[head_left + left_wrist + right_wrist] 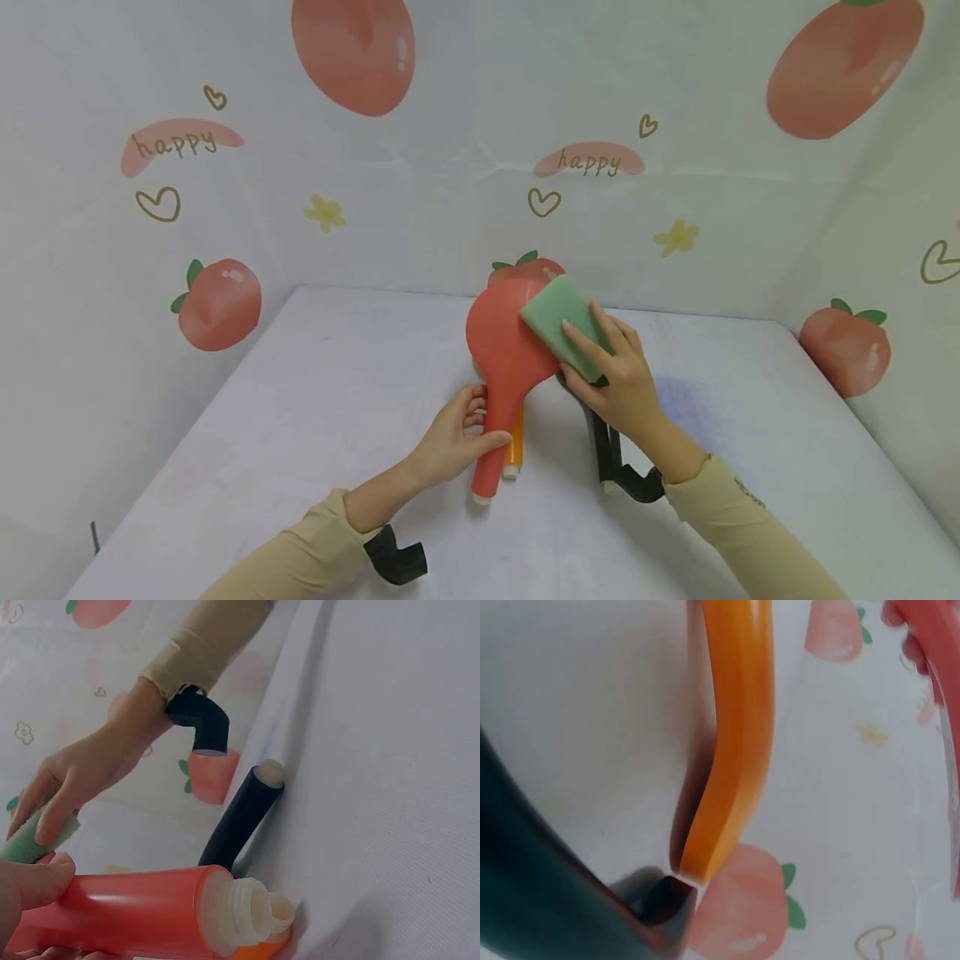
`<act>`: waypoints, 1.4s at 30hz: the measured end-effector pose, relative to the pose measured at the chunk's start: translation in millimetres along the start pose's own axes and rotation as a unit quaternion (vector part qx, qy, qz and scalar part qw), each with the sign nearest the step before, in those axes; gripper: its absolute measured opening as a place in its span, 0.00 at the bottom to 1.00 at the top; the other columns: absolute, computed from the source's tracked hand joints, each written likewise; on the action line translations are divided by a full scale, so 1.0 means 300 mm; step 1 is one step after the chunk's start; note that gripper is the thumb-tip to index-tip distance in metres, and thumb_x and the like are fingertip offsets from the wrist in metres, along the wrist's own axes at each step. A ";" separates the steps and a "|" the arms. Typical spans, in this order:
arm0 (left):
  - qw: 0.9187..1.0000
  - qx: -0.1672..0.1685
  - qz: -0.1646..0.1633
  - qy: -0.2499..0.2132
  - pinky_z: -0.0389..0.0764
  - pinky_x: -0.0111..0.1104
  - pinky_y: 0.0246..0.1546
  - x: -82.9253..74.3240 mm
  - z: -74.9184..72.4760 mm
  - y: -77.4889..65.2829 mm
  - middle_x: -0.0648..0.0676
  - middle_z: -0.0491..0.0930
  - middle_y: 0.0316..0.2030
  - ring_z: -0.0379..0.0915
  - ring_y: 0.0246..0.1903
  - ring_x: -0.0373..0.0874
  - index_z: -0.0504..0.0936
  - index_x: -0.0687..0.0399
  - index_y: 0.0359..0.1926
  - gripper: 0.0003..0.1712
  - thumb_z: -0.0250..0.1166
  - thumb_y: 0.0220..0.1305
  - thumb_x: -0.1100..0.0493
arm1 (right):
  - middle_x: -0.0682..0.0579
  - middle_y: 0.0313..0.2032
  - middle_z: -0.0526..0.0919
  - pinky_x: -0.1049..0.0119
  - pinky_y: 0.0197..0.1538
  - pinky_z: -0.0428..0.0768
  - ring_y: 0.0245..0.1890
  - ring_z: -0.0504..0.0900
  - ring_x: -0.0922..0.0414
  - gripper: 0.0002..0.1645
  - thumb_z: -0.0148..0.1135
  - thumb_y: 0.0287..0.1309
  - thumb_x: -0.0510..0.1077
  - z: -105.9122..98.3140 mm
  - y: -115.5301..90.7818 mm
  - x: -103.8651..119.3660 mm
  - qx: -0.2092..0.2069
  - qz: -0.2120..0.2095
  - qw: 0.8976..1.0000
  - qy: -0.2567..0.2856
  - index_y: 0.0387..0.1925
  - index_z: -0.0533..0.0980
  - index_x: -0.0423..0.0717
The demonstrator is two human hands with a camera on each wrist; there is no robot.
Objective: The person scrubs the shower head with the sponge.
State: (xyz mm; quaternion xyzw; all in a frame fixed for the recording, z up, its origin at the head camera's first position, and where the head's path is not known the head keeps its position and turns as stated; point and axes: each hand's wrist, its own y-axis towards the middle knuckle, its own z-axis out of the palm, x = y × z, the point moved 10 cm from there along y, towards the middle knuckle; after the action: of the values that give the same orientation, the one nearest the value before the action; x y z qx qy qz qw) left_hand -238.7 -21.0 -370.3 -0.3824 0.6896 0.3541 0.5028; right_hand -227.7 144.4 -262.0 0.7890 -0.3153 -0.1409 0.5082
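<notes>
My left hand (pixel 453 442) grips a red handheld shower head (pixel 504 333) by its handle, thumb across the front and fingers behind. Its round head is raised and tilted to the upper right. In the left wrist view the handle ends in a white threaded fitting (pixel 251 911). My right hand (pixel 628 385) holds a green sponge (pixel 566 323) between thumb and fingers, and the sponge overlaps the right side of the round head. The right wrist view shows only part of the red handle (pixel 937 645); the sponge is out of that view.
An orange shower head (pixel 514 450) lies on the white table (pixel 360 375) behind the red one, mostly hidden. Right of it lies a black shower head (pixel 602 442), partly under my right hand. A printed cloth (pixel 450 167) hangs at the back and sides.
</notes>
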 end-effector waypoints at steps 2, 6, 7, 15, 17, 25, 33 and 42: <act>1.000 0.003 -0.001 -0.002 0.82 0.30 0.44 0.004 0.002 -0.001 0.65 0.74 0.51 0.73 0.46 0.49 0.60 0.67 0.60 0.33 0.65 0.59 0.61 | 0.31 0.59 0.69 0.44 0.50 0.71 0.52 0.69 0.35 0.26 0.51 0.63 0.57 -0.005 -0.002 -0.035 -0.002 0.033 0.999 0.002 0.52 0.77 0.45; 1.000 0.001 0.001 0.001 0.81 0.30 0.44 0.003 0.003 -0.004 0.64 0.74 0.51 0.73 0.46 0.49 0.60 0.66 0.60 0.33 0.64 0.59 0.61 | 0.31 0.61 0.68 0.42 0.51 0.70 0.53 0.68 0.35 0.27 0.51 0.63 0.58 0.003 -0.005 -0.047 0.009 0.050 0.999 0.008 0.53 0.77 0.45; 1.000 -0.001 0.004 0.003 0.81 0.29 0.44 0.002 0.003 -0.004 0.64 0.74 0.51 0.73 0.46 0.49 0.60 0.66 0.60 0.33 0.65 0.59 0.61 | 0.31 0.61 0.68 0.42 0.51 0.70 0.52 0.69 0.35 0.26 0.51 0.63 0.58 0.008 -0.004 -0.036 0.012 0.041 0.999 0.008 0.53 0.77 0.45; 1.000 -0.001 0.026 0.010 0.82 0.30 0.44 -0.012 0.007 -0.002 0.66 0.74 0.51 0.74 0.47 0.52 0.59 0.69 0.60 0.32 0.64 0.60 0.62 | 0.32 0.56 0.73 0.46 0.44 0.77 0.49 0.73 0.38 0.20 0.51 0.63 0.53 0.034 -0.003 0.107 0.018 -0.084 0.996 -0.002 0.47 0.80 0.47; 1.000 -0.001 0.030 0.010 0.82 0.31 0.44 -0.012 0.007 -0.002 0.67 0.74 0.51 0.74 0.46 0.52 0.59 0.69 0.60 0.32 0.63 0.60 0.62 | 0.32 0.55 0.74 0.47 0.44 0.78 0.49 0.73 0.38 0.20 0.51 0.63 0.53 0.032 -0.004 0.120 0.019 -0.101 0.995 -0.004 0.47 0.80 0.47; 1.000 0.000 0.014 0.010 0.82 0.33 0.45 -0.005 0.004 -0.006 0.64 0.74 0.51 0.74 0.46 0.51 0.60 0.66 0.60 0.33 0.64 0.59 0.62 | 0.31 0.57 0.71 0.45 0.48 0.73 0.50 0.71 0.36 0.23 0.51 0.63 0.55 -0.007 0.012 0.017 0.007 -0.023 1.000 -0.003 0.49 0.79 0.43; 0.999 0.004 0.028 0.022 0.81 0.33 0.47 -0.036 0.009 -0.013 0.65 0.73 0.51 0.73 0.48 0.53 0.60 0.68 0.60 0.32 0.64 0.60 0.62 | 0.31 0.60 0.69 0.43 0.51 0.68 0.51 0.68 0.35 0.27 0.49 0.63 0.59 -0.012 0.025 -0.051 0.007 0.050 0.999 0.005 0.53 0.76 0.45; 0.999 -0.001 0.031 0.025 0.81 0.36 0.49 -0.042 0.008 -0.017 0.66 0.73 0.51 0.72 0.48 0.54 0.60 0.68 0.60 0.32 0.64 0.59 0.63 | 0.32 0.58 0.71 0.46 0.50 0.73 0.51 0.70 0.36 0.23 0.51 0.64 0.55 0.008 0.039 0.046 0.019 -0.043 0.999 0.000 0.50 0.79 0.45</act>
State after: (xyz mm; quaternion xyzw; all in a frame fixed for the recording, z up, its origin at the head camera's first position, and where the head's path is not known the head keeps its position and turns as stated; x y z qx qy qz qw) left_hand -230.5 -19.1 -359.2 -0.3699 0.7130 0.3611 0.4737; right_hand -222.5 130.4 -251.4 0.8113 -0.2838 -0.1568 0.4864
